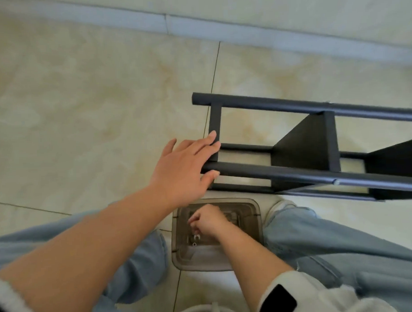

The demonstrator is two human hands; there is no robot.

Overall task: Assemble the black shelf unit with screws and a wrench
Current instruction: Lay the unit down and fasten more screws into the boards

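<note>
Black shelf unit (317, 152) lies on its side on the tiled floor (81, 101), long axis running from the left hand out toward the right edge of view, near end pointing at that hand. Round matte-black tubes form the long rails; flat black panels sit crosswise between them. No brand, label or writing readable anywhere.

Left hand (184, 168) rests on the near end of the frame, fingers straight and spread, fingertips on the end crossbar and thumb just under the front tube; nothing gripped.

Right hand (209, 222) is below the left hand, nearer the body, down inside a translucent grey plastic tray (254, 224) with rounded corners. Its fingers are curled, pinching among small metal pieces (195, 239); too small to tell which piece is held.

Pale blue trouser legs (331, 240) flank the tray. Floor tiles are glossy cream with marbled veining and thin dark grout lines. A black watch (279, 302) sits over the white sleeve on the right wrist.
</note>
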